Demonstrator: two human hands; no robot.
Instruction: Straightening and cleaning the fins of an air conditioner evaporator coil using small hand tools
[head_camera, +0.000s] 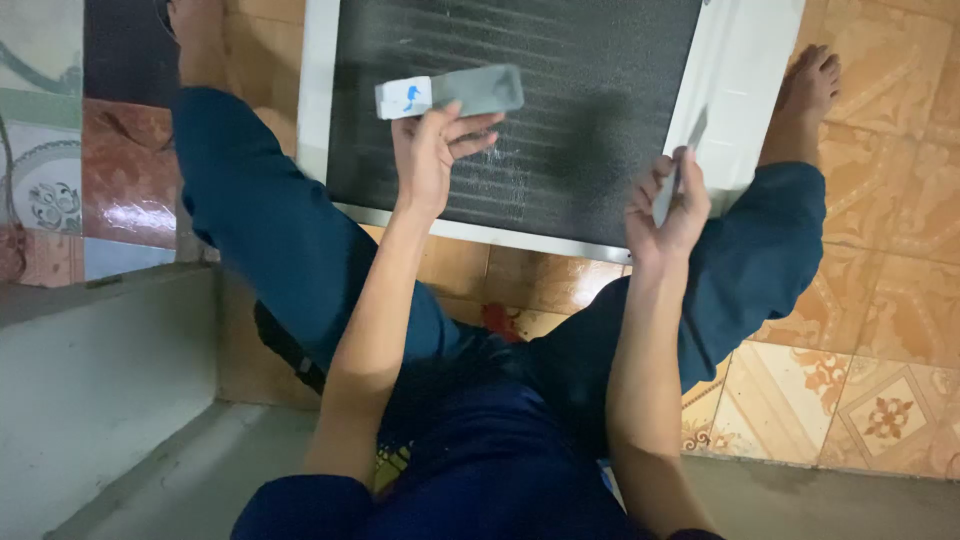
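Head view first: I see the tiled floor (880, 300), patterned in orange and cream, filling the right side, with a pale concrete step (100, 380) at the near left. On the floor, far from me, lies a big flat panel (590, 110) of dark grey fins in a white frame, set between two spread legs in dark blue trousers (500, 450). Both bare feet rest beside it, one at its far left corner, one at its far right edge.

Next I see my left hand (432, 160), raised over the left part of the panel, fingers closed around a grey block with a white and blue end (450, 93), which it holds level above the fins. A pale scuffed patch shows on the fins just right of that hand.

Smallest, my right hand (668, 215) hovers over the panel's near right corner, pinching a thin grey blade-like strip (688, 150) that points up and away; I cannot tell what it is.
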